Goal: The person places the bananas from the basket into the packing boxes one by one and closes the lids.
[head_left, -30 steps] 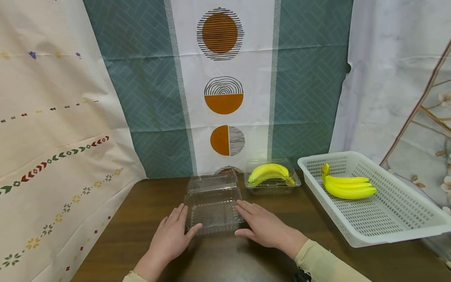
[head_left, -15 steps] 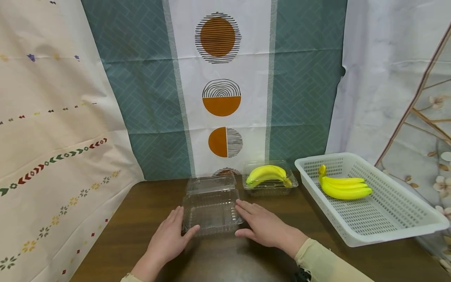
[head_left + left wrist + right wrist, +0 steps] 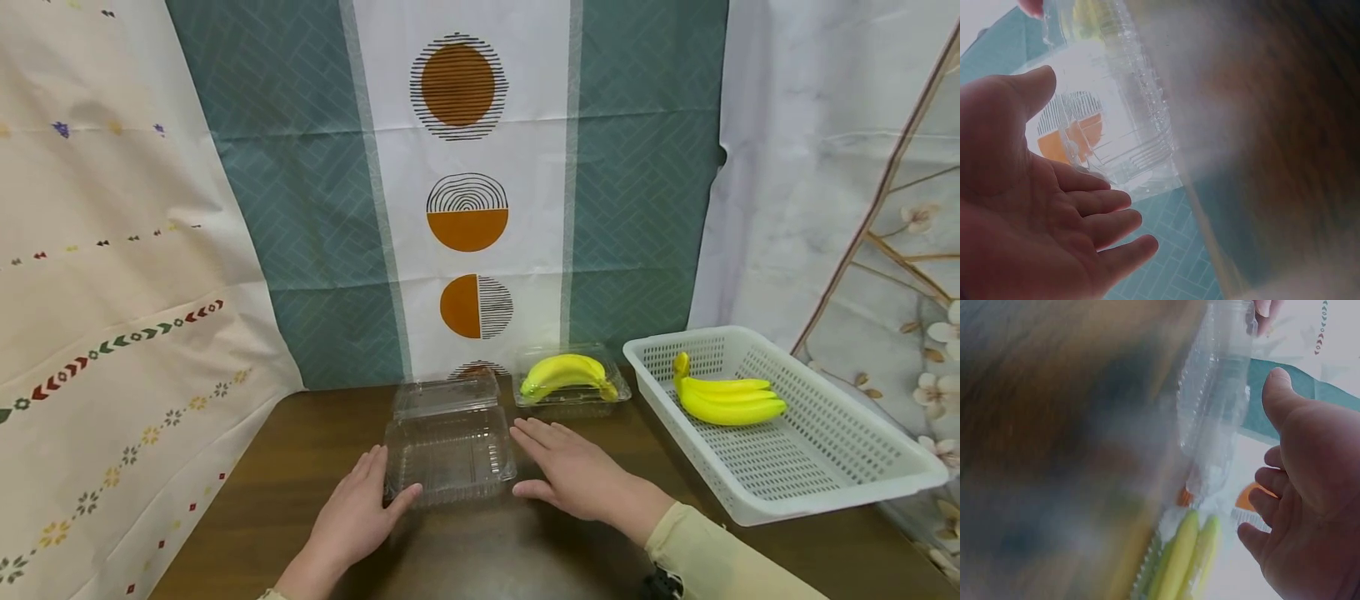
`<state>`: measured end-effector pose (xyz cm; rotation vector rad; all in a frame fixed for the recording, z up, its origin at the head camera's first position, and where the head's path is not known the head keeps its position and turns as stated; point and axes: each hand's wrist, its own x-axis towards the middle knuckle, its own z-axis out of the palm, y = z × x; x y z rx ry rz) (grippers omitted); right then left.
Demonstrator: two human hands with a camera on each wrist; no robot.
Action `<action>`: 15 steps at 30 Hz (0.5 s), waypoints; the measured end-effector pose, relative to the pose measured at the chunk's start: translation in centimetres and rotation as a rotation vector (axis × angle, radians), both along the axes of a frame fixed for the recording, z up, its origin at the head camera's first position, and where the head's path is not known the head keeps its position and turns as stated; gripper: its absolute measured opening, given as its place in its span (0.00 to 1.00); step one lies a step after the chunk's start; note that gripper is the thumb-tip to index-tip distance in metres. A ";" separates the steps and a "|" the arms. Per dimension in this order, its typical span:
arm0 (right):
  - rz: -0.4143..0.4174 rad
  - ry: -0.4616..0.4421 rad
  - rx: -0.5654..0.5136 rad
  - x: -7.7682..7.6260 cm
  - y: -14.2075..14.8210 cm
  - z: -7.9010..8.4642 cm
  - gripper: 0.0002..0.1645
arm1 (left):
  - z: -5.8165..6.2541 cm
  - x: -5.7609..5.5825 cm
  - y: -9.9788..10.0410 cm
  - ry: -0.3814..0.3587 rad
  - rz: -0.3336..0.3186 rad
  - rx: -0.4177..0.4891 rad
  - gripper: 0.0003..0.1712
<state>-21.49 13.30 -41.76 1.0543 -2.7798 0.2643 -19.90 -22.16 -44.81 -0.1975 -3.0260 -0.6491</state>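
A clear plastic clamshell box (image 3: 450,454) lies with its lid raised back, nothing inside it, on the brown table. Along its left side is my left hand (image 3: 354,510), fingers straight; the index finger is at the box's edge, and I cannot tell if it touches. My right hand (image 3: 573,471) stands a little off the box's right side, fingers extended and holding nothing. The left wrist view shows the left palm (image 3: 1029,206) facing the box; in the right wrist view the right palm (image 3: 1316,500) is bare too.
Behind my right hand a second clear box (image 3: 572,408) holds a bunch of bananas (image 3: 566,373). To the right, a white perforated basket (image 3: 817,450) contains another banana bunch (image 3: 727,402). Patterned cloths (image 3: 307,208) hang behind and beside the table (image 3: 247,500).
The right hand has moved right, away from the clamshell box's side. My left hand stays beside the box. The whole head view has shifted slightly; the bananas have not moved.
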 end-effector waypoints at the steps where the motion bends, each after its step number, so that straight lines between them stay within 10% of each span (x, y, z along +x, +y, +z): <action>1: -0.003 0.005 0.004 0.0 0.2 0.3 0.48 | -0.1 0.0 -0.1 0.000 0.002 0.001 0.61; 15: -0.038 0.046 0.017 0.3 4.4 4.0 0.49 | 0.0 0.0 0.0 -0.003 0.000 0.003 0.60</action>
